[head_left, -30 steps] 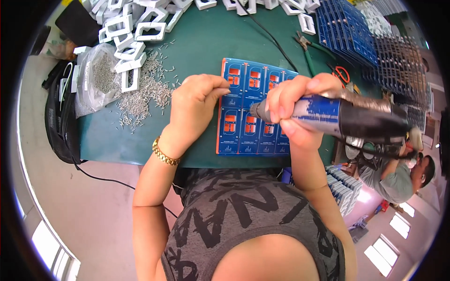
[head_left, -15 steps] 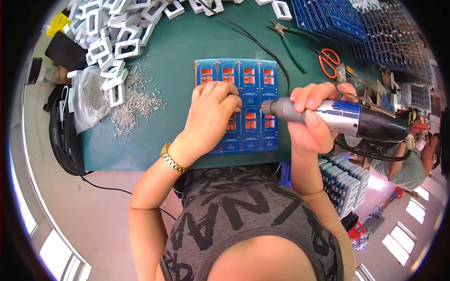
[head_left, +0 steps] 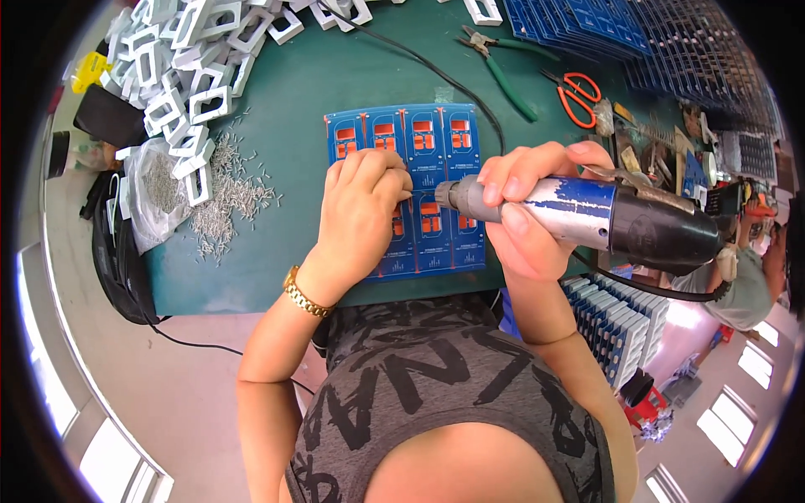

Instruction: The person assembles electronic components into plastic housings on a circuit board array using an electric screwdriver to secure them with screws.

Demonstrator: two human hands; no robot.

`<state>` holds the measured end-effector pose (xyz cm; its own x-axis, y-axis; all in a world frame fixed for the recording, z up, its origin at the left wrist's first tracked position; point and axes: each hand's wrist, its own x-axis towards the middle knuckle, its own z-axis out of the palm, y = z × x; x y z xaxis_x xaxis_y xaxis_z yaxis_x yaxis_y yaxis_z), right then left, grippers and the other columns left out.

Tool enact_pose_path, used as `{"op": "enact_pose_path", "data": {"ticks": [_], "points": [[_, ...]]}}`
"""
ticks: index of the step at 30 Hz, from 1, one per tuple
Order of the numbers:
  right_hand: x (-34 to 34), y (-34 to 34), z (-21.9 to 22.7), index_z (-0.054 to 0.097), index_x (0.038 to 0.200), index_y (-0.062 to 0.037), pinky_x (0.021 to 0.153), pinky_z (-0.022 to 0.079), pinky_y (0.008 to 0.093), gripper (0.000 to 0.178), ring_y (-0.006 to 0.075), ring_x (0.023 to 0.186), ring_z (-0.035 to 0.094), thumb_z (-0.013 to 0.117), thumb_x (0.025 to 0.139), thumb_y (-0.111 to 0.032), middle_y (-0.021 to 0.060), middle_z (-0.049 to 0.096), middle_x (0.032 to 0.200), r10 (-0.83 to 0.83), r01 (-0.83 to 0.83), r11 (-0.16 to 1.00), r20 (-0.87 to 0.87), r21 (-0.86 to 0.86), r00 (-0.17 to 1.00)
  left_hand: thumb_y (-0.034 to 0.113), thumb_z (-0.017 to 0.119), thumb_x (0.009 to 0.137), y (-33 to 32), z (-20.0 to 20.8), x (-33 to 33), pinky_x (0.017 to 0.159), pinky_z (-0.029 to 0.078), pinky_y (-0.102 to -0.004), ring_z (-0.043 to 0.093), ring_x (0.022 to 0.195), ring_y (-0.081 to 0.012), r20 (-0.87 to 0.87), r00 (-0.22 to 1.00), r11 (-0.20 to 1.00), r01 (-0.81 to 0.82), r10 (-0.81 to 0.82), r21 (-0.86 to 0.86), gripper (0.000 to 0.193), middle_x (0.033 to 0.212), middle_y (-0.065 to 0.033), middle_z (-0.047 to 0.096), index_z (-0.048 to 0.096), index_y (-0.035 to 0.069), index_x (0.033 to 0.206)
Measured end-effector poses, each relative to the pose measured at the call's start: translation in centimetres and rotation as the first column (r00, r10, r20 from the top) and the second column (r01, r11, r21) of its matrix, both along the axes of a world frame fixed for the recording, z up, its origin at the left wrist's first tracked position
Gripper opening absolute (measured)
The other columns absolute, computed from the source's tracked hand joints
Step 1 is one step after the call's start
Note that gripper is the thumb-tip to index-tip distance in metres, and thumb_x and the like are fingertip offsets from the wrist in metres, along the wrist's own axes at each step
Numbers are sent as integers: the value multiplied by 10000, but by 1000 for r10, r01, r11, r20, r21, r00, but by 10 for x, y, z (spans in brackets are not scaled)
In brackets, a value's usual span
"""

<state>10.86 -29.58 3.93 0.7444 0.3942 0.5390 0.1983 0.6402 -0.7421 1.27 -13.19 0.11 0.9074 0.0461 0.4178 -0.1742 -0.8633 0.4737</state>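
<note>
A blue circuit-board panel (head_left: 428,251) with repeated sections and orange-red cutouts lies flat on the green table. Over its left half rests my left hand (head_left: 360,210), fingers curled and pressed together near the panel's middle; whatever is at the fingertips is too small or hidden to name. My right hand (head_left: 532,226) is wrapped round an electric screwdriver (head_left: 579,210) with a silver and blue body and a black rear end. The screwdriver lies nearly level above the panel's right half, its grey nose pointing left at my left fingertips, a small gap between them.
Silver screws (head_left: 222,193) are heaped at the left beside a plastic bag (head_left: 155,189) of more. White plastic frames (head_left: 197,50) pile up behind them. Green-handled pliers (head_left: 507,84), orange-handled scissors (head_left: 577,96) and stacked blue boards (head_left: 579,29) lie at the far right. A black cable (head_left: 419,63) crosses the table.
The whole view has shifted a little. Against the panel, the screwdriver in my right hand has moved slightly left, nearer my left fingertips. My left hand keeps its place on the panel.
</note>
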Motion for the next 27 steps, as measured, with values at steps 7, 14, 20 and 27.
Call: {"op": "enact_pose_path", "data": {"ticks": [7,14,20,27], "points": [[0,3,-1,334,1283,-102,714,550,367,651,208,770,610,686,769,87,97,575,872,4,-4,999,-2,38,1000,49,673,742,0,3,-1,876,412,-377,558,983,-233,-24,1000,999,3,-2,41,149,1001,-32,583,599,79,868],[0,9,3,331,1281,-65,724,548,339,650,197,758,617,698,763,75,89,584,853,-31,31,999,15,23,999,28,666,737,-2,2,-1,872,424,-381,558,992,-250,-17,999,999,-27,27,22,158,1008,-46,592,608,69,879],[1,7,2,319,1268,-41,724,549,334,639,194,765,621,698,764,61,92,583,851,-73,72,997,54,24,996,20,662,734,-1,1,0,870,430,-380,560,995,-254,-33,999,1000,-23,23,3,164,1004,-52,599,616,60,886],[3,3,1,323,1251,-32,714,548,322,614,190,755,630,691,768,55,95,586,856,-106,107,994,114,-4,988,32,674,735,1,1,1,869,429,-381,561,1008,-247,-12,1000,1000,-2,2,24,155,994,-44,605,624,69,876]]}}
